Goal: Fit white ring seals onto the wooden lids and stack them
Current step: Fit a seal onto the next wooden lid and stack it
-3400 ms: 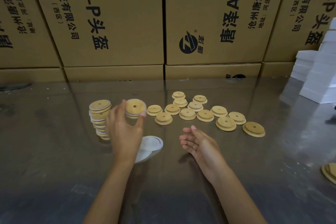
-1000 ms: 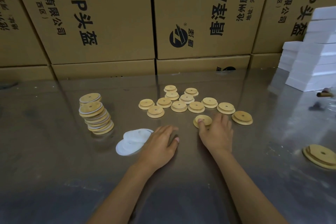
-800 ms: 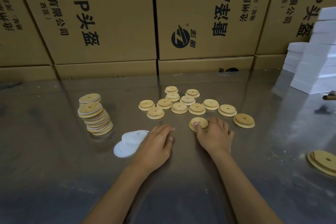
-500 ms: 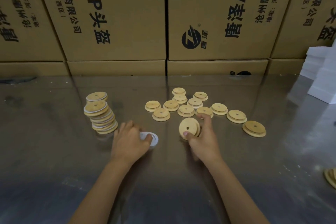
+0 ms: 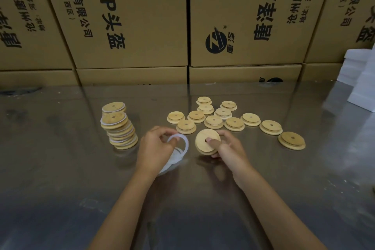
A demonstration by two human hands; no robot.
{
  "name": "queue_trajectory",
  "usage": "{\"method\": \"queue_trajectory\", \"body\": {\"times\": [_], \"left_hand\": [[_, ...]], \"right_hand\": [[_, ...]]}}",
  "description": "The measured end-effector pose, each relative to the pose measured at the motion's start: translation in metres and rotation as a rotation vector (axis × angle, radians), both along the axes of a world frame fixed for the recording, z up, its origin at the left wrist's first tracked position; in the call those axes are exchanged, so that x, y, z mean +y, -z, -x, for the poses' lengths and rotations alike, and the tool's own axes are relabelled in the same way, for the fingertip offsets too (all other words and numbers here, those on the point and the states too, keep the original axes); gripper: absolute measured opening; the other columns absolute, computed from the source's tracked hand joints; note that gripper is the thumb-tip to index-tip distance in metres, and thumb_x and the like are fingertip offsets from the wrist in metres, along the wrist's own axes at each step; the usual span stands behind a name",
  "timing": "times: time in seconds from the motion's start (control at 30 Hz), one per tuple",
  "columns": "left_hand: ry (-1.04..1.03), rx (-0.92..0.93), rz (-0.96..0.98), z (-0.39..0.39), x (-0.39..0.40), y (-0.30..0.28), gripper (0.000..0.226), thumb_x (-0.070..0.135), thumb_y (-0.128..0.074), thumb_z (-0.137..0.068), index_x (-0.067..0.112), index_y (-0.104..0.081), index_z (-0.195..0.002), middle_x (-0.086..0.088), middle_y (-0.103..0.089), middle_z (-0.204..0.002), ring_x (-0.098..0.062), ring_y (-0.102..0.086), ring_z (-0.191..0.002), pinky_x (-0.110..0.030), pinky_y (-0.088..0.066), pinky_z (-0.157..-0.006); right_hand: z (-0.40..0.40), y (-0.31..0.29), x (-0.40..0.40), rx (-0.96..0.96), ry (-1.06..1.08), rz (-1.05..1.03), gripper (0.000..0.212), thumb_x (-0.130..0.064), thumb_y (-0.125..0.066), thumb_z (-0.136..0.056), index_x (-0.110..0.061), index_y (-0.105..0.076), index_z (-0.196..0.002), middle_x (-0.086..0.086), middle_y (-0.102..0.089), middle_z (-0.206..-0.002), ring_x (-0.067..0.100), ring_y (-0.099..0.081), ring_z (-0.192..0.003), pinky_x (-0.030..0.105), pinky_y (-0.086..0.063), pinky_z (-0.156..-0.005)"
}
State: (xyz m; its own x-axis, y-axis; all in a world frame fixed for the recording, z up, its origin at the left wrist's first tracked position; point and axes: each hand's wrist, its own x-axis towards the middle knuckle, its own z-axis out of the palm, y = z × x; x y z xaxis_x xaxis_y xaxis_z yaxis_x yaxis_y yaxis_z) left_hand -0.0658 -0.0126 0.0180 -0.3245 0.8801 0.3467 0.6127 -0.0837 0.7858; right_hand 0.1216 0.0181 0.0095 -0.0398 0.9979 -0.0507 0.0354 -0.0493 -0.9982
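Between both hands: one seal, one lid.
Left hand (image 5: 155, 145) pinches a white ring seal (image 5: 180, 144); right hand (image 5: 228, 148) grips a tilted wooden lid (image 5: 207, 141) just beside it.

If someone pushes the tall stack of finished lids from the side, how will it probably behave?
The stack of lids already leans, its layers offset, so it would probably topple rather than slide whole. The shiny metal table looks smooth, so fallen lids may skid. Being round, any lid that lands on edge might roll.
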Motion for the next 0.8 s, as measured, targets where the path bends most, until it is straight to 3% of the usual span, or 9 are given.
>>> {"method": "queue_trajectory", "body": {"times": [0.1, 0.2, 0.37, 0.5, 0.6, 0.8], "left_hand": [[0.158, -0.412, 0.074, -0.007, -0.004, -0.013, 0.007, 0.017, -0.075, -0.083, 0.023, -0.078, -0.086, 0.004, -0.074, -0.082, -0.007, -0.064, -0.071, -0.018, -0.048, -0.065], [0.324, -0.738, 0.119, -0.014, -0.009, -0.018, 0.009, 0.01, -0.077, -0.08, 0.014, -0.077, -0.088, -0.007, -0.073, -0.084, -0.017, -0.061, -0.071, -0.032, -0.052, -0.068], [0.331, -0.8, 0.103, -0.027, -0.009, -0.015, 0.007, 0.006, -0.076, -0.08, 0.007, -0.075, -0.086, -0.015, -0.073, -0.085, -0.021, -0.065, -0.067, -0.026, -0.052, -0.054], [0.276, -0.785, 0.094, -0.033, -0.008, -0.012, 0.01, 0.007, -0.076, -0.08, 0.007, -0.076, -0.09, -0.013, -0.075, -0.089, -0.016, -0.065, -0.065, -0.023, -0.052, -0.051], [0.22, -0.733, 0.077, -0.036, -0.009, -0.012, 0.012, 0.01, -0.077, -0.08, 0.01, -0.077, -0.091, -0.008, -0.075, -0.087, -0.015, -0.058, -0.055, -0.02, -0.048, -0.047], [0.189, -0.677, 0.076, -0.034, -0.008, -0.013, 0.008, 0.014, -0.077, -0.08, 0.017, -0.079, -0.087, -0.002, -0.074, -0.079, -0.012, -0.046, -0.045, -0.018, -0.041, -0.044]], "right_hand": [[-0.001, -0.01, 0.004, 0.005, -0.028, 0.093, 0.015, -0.016, -0.065, -0.093, -0.015, -0.066, -0.107, 0.003, -0.07, -0.098, 0.013, -0.066, -0.077, 0.024, -0.058, -0.065], [-0.002, -0.01, 0.001, 0.043, -0.058, 0.084, 0.015, -0.016, -0.063, -0.092, -0.016, -0.066, -0.107, 0.009, -0.071, -0.104, 0.019, -0.068, -0.085, 0.026, -0.057, -0.059], [0.0, -0.007, -0.009, 0.264, -0.168, 0.116, 0.021, -0.012, -0.056, -0.092, -0.01, -0.068, -0.109, 0.014, -0.073, -0.099, 0.03, -0.072, -0.092, 0.032, -0.059, -0.065], [-0.003, -0.012, -0.013, 0.453, -0.274, 0.221, 0.03, -0.026, -0.048, -0.1, -0.006, -0.066, -0.113, 0.017, -0.072, -0.101, 0.028, -0.073, -0.087, 0.037, -0.061, -0.069], [-0.001, -0.013, -0.016, 0.401, -0.312, 0.213, 0.033, -0.033, -0.053, -0.099, -0.007, -0.066, -0.114, 0.018, -0.071, -0.104, 0.025, -0.072, -0.087, 0.037, -0.06, -0.07], [0.003, -0.011, -0.022, 0.162, -0.318, 0.054, 0.022, -0.011, -0.068, -0.091, -0.017, -0.07, -0.113, 0.014, -0.072, -0.108, 0.019, -0.071, -0.091, 0.034, -0.06, -0.075]]}}
